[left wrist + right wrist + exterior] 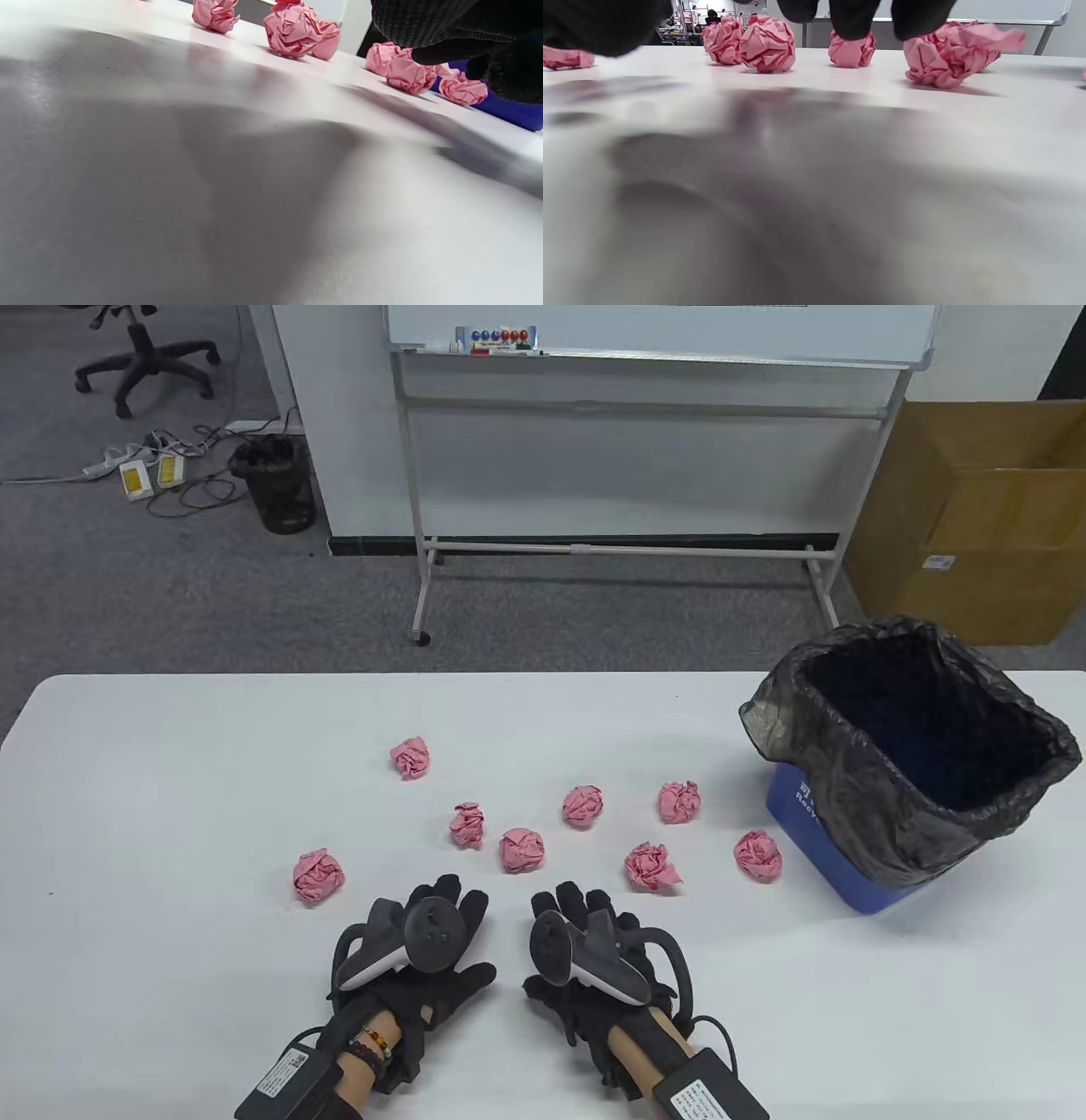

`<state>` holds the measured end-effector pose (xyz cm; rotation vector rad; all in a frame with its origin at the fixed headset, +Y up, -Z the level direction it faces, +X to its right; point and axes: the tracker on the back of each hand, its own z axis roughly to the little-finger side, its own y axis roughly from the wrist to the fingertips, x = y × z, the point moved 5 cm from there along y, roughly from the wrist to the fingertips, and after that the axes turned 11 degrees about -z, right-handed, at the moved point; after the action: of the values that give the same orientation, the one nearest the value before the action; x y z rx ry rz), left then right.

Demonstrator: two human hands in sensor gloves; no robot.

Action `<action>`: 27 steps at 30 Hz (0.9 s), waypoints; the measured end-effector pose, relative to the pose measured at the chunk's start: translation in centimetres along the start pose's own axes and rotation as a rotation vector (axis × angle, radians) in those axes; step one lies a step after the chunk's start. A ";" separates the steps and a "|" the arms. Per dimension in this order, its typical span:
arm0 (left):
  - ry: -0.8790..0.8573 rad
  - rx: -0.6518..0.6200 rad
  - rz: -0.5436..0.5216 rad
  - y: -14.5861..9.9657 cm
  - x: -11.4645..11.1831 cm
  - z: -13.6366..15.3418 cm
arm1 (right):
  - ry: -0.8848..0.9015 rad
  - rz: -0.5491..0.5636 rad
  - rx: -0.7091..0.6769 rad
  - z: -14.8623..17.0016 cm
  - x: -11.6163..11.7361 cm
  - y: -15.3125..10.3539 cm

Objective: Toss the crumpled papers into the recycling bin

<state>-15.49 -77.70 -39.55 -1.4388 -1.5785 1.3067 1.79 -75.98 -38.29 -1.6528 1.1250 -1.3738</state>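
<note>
Several pink crumpled paper balls lie scattered on the white table (170, 780), among them one at the far left (318, 876), one at the back (411, 757) and one nearest the bin (758, 855). The blue recycling bin (857, 848) with a black liner (925, 721) stands at the table's right. My left hand (437, 937) and right hand (585, 942) rest flat side by side near the front edge, fingers straight, holding nothing. A paper ball (521, 849) lies just beyond the fingertips. In the right wrist view another ball (950, 53) sits close ahead; in the left wrist view one ball (299, 31) lies ahead.
Behind the table stands a whiteboard on a wheeled frame (619, 543). A cardboard box (976, 517) sits on the floor at the right, a black mesh bin (276, 483) and cables at the left.
</note>
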 end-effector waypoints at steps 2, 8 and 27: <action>0.001 0.001 0.001 0.0 0.0 0.0 | 0.003 0.000 -0.001 0.0 0.0 0.0; 0.001 0.005 0.005 0.0 0.0 0.1 | 0.005 0.002 0.002 0.1 0.0 0.0; -0.006 0.189 -0.190 0.4 4.6 5.0 | 0.006 0.025 -0.009 0.0 -0.2 -0.1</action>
<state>-20.88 -74.52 -42.20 -1.1419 -1.5106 1.3097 1.77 -75.71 -38.25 -1.6366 1.1532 -1.3609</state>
